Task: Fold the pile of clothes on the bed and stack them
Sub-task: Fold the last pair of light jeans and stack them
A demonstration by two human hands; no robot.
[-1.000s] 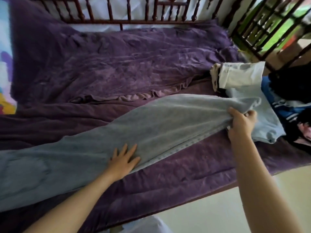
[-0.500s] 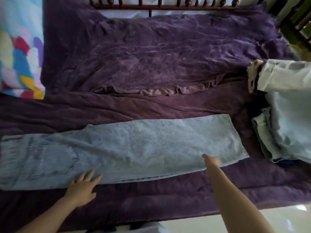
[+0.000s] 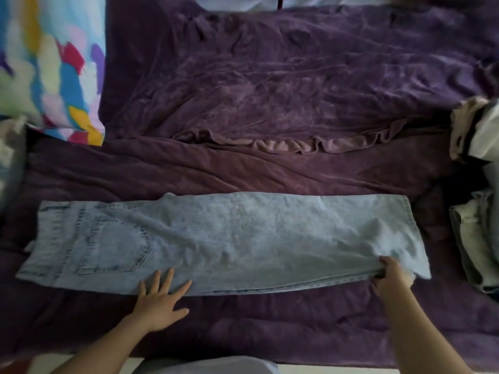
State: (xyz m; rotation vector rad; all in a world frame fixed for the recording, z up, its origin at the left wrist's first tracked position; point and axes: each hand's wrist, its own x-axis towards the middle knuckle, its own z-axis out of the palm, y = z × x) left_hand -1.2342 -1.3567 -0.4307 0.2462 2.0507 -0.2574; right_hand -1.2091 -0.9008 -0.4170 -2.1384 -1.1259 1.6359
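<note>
The near hem edge of the light-blue denim jeans (image 3: pixel 216 238) is being pinched by the right hand (image 3: pixel 391 279) — the left hand (image 3: pixel 159 300), fingers spread flat, is being pressed on the same edge, well leftward.

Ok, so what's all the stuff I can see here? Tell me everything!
blanket: one, purple, spread under everything
jeans: one pair, light blue, flat on the blanket, near side
pillow: one, many colours, far left
clothes: a few, pale blue and white, right edge; exact count unclear
left hand: one, fingers spread flat on the jeans' near edge
right hand: one, gripping the jeans near the hem end
</note>
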